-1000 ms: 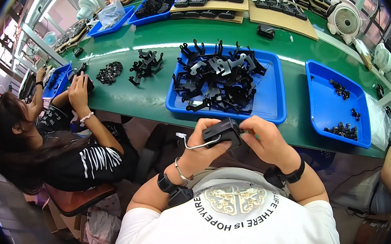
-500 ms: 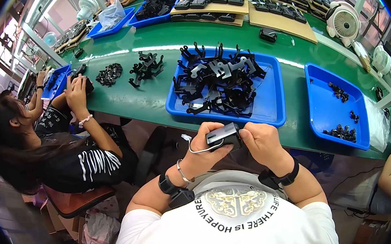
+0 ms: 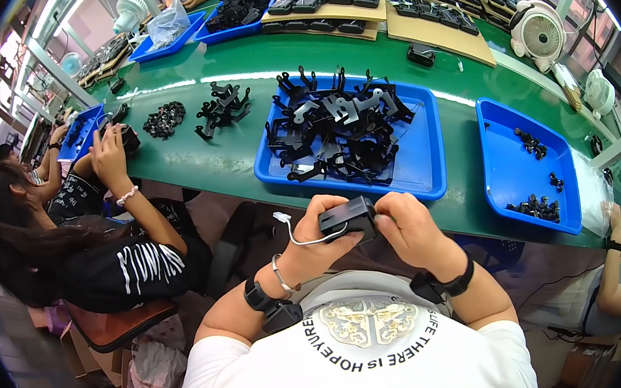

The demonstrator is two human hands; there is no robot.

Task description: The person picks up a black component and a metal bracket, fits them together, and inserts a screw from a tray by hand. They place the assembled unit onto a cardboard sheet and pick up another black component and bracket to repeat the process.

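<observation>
A: Changed?
B: Black rectangular plastic box [image 3: 346, 217] turned slightly, top no longer glossy; same piece, so work at its right end goes on.
A: Hands?
B: Left hand [image 3: 311, 245] gripping box, thin white cable [image 3: 302, 243] looping out beside it. Right hand [image 3: 413, 230] curled, fingertips at the right end; anything pinched, can't tell.
A: Beyond?
B: Box is short of the green counter [image 3: 191, 159], before a blue plastic tray [image 3: 421, 157] of black brackets [image 3: 349, 132].
</observation>
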